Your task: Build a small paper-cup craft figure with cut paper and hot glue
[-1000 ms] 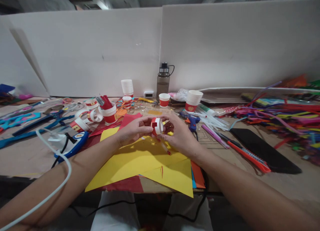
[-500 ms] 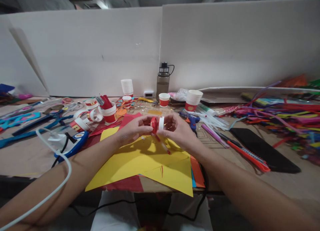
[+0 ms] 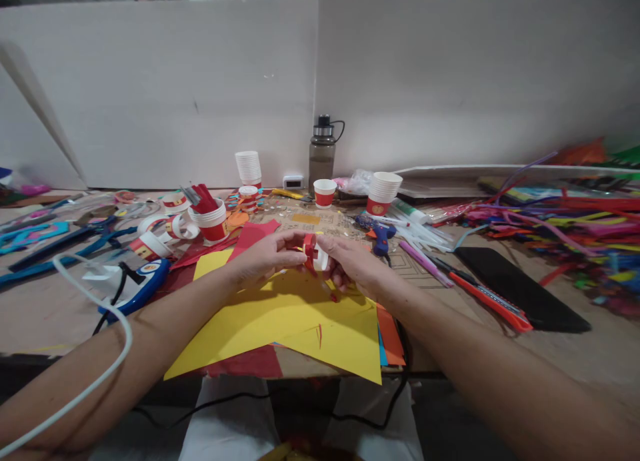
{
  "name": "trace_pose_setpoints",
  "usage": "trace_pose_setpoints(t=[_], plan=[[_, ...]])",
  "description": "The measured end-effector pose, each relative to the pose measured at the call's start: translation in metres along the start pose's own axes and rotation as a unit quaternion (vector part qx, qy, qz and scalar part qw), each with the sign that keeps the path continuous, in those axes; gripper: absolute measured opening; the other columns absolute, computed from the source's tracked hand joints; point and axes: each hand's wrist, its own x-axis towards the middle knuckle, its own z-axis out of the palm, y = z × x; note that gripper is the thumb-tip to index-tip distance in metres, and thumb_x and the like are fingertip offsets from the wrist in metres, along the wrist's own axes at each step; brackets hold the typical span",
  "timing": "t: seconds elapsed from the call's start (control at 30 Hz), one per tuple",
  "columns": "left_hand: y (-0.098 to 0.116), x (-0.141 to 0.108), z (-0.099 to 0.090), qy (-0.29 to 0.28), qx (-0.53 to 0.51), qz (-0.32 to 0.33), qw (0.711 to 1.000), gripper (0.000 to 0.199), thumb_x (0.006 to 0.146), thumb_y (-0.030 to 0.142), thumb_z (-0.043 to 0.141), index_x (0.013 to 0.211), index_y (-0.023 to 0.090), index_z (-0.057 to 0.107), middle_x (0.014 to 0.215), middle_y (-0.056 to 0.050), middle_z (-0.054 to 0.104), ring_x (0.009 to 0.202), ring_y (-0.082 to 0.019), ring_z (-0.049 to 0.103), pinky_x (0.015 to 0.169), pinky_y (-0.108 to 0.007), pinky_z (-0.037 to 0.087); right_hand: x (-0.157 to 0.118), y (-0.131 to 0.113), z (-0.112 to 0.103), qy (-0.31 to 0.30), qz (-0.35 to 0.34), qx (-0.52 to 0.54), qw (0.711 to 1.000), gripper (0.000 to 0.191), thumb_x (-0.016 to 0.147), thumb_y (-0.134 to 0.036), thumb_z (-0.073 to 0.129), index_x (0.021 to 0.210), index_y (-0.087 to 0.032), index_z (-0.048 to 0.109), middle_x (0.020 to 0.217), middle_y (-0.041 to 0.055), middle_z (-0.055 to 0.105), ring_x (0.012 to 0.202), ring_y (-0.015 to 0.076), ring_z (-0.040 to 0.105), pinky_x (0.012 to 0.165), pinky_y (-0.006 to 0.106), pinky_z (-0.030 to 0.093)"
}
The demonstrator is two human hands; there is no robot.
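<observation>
Between my hands is a small red-and-white piece of cut paper cup (image 3: 320, 259), its white round end facing right. My left hand (image 3: 273, 256) pinches its red side between thumb and fingers. On the white side, my right hand (image 3: 353, 261) has its thumb at the upper rim and its fingers curled below. A thin strip with a red tip (image 3: 333, 297) hangs under the piece, partly covered by the right fingers. Yellow paper sheets (image 3: 280, 321) lie beneath both hands, over red, orange and blue sheets. How the strip is fastened is hidden.
Left stand a cup of red sticks (image 3: 215, 222), cut cup rings (image 3: 155, 244) and a blue-white power strip (image 3: 143, 284). Behind are a bottle (image 3: 321, 160) and stacked cups (image 3: 384, 193). Right lie a glue gun (image 3: 379, 234), a cutter knife (image 3: 493, 301) and a black phone-like slab (image 3: 520, 288).
My right hand has turned so its thumb lies over the white rim and its fingers drop below. The cup piece has tilted, and less of the hanging strip shows. The view has shifted slightly.
</observation>
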Motion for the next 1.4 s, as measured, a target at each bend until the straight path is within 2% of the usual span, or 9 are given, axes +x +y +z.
trace_pose_setpoints(t=[0.27, 0.33, 0.43, 0.57, 0.77, 1.03, 1.1, 1.23, 1.4], plan=[[-0.004, 0.001, -0.003, -0.002, -0.01, -0.007, 1.0, 0.045, 0.077, 0.024, 0.072, 0.12, 0.018, 0.06, 0.116, -0.012, 0.065, 0.093, -0.018, 0.064, 0.076, -0.029, 0.051, -0.004, -0.005, 0.003, -0.007, 0.021, 0.009, 1.0, 0.042, 0.089, -0.06, 0.048, 0.079, -0.019, 0.048, 0.055, -0.0028, 0.057, 0.034, 0.0072, 0.047, 0.03, 0.018, 0.039], [-0.004, 0.002, -0.004, -0.004, -0.025, -0.004, 1.0, 0.042, 0.079, 0.024, 0.071, 0.119, 0.017, 0.061, 0.112, -0.012, 0.066, 0.092, -0.018, 0.065, 0.077, -0.029, 0.051, -0.006, -0.007, 0.003, -0.014, 0.016, 0.044, 0.999, 0.038, 0.09, -0.058, 0.047, 0.086, -0.021, 0.046, 0.058, -0.0033, 0.058, 0.036, 0.0091, 0.05, 0.031, 0.02, 0.043], [-0.004, 0.005, -0.006, -0.01, -0.05, -0.004, 0.999, 0.035, 0.08, 0.024, 0.069, 0.113, 0.015, 0.062, 0.104, -0.011, 0.068, 0.086, -0.017, 0.066, 0.078, -0.03, 0.052, -0.009, -0.009, 0.004, -0.026, -0.004, 0.06, 0.998, 0.035, 0.091, -0.052, 0.05, 0.108, -0.023, 0.043, 0.064, -0.0026, 0.062, 0.043, 0.0128, 0.056, 0.035, 0.024, 0.048], [-0.003, 0.006, -0.006, -0.018, -0.055, -0.01, 0.998, 0.034, 0.082, 0.025, 0.067, 0.113, 0.014, 0.062, 0.104, -0.012, 0.069, 0.086, -0.019, 0.068, 0.08, -0.032, 0.053, -0.014, -0.012, 0.004, -0.017, -0.015, 0.007, 1.0, 0.048, 0.092, -0.045, 0.053, 0.131, -0.025, 0.033, 0.063, -0.0036, 0.062, 0.044, 0.0134, 0.059, 0.038, 0.024, 0.049], [-0.003, 0.003, -0.003, -0.032, -0.065, -0.019, 0.997, 0.035, 0.081, 0.023, 0.067, 0.114, 0.014, 0.062, 0.11, -0.014, 0.068, 0.087, -0.02, 0.068, 0.08, -0.033, 0.054, -0.018, -0.008, 0.003, 0.011, -0.116, -0.15, 0.982, 0.042, 0.092, -0.052, 0.047, 0.124, -0.025, 0.045, 0.052, -0.0067, 0.056, 0.035, 0.0111, 0.053, 0.033, 0.019, 0.04], [-0.001, 0.004, -0.005, -0.018, -0.091, -0.003, 0.996, 0.035, 0.082, 0.024, 0.065, 0.115, 0.015, 0.061, 0.101, -0.012, 0.07, 0.081, -0.018, 0.068, 0.076, -0.031, 0.054, -0.017, -0.005, 0.002, -0.033, -0.159, -0.163, 0.973, 0.057, 0.089, -0.035, 0.055, 0.142, -0.031, 0.034, 0.056, -0.0077, 0.057, 0.037, 0.0111, 0.052, 0.036, 0.02, 0.039], [-0.001, 0.004, -0.004, -0.018, -0.092, -0.001, 0.996, 0.036, 0.081, 0.023, 0.066, 0.116, 0.016, 0.06, 0.104, -0.011, 0.069, 0.082, -0.018, 0.068, 0.076, -0.031, 0.054, -0.016, -0.005, 0.0, -0.017, -0.165, -0.18, 0.97, 0.053, 0.088, -0.032, 0.056, 0.139, -0.031, 0.04, 0.058, -0.0068, 0.058, 0.04, 0.0109, 0.053, 0.039, 0.021, 0.04], [0.0, 0.003, -0.002, -0.014, -0.092, 0.002, 0.996, 0.037, 0.08, 0.023, 0.068, 0.115, 0.016, 0.062, 0.103, -0.01, 0.07, 0.082, -0.018, 0.068, 0.075, -0.03, 0.054, -0.012, -0.006, -0.004, 0.076, -0.228, -0.246, 0.939, 0.049, 0.079, -0.027, 0.069, 0.126, -0.03, 0.057, 0.077, -0.0013, 0.063, 0.064, 0.0132, 0.058, 0.057, 0.025, 0.046], [0.003, 0.002, 0.0, -0.024, -0.081, 0.004, 0.996, 0.039, 0.078, 0.022, 0.071, 0.116, 0.015, 0.064, 0.11, -0.012, 0.068, 0.09, -0.018, 0.067, 0.077, -0.028, 0.053, -0.009, -0.006, -0.004, 0.125, -0.283, -0.266, 0.913, 0.046, 0.071, -0.026, 0.076, 0.115, -0.023, 0.063, 0.097, 0.0042, 0.061, 0.084, 0.017, 0.057, 0.072, 0.031, 0.048]])
